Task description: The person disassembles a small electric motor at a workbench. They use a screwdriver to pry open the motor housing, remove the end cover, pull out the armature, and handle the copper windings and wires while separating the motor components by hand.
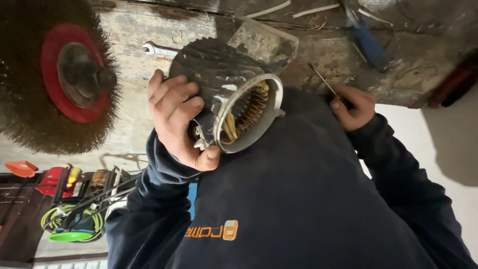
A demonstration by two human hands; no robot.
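My left hand [177, 119] grips a dark finned electric motor housing [214, 65] and holds it up in front of my chest. Its pale round rim [271, 107] faces me, and copper-yellow windings [251, 107] show inside. The thumb presses on the lower edge of the rim. To the right, my right hand [351, 107] is closed around a thin metal rod-like tool [318, 77] whose tip points up and left towards the bench. The two hands are apart, with my dark sweatshirt between them.
A large wire brush wheel with a red hub [74, 74] fills the upper left. On the worn bench [139, 30] lie a spanner [159, 49], a clear plastic tray [264, 42] and a blue-handled tool [368, 42]. A coiled yellow-green hose [74, 224] and red items sit lower left.
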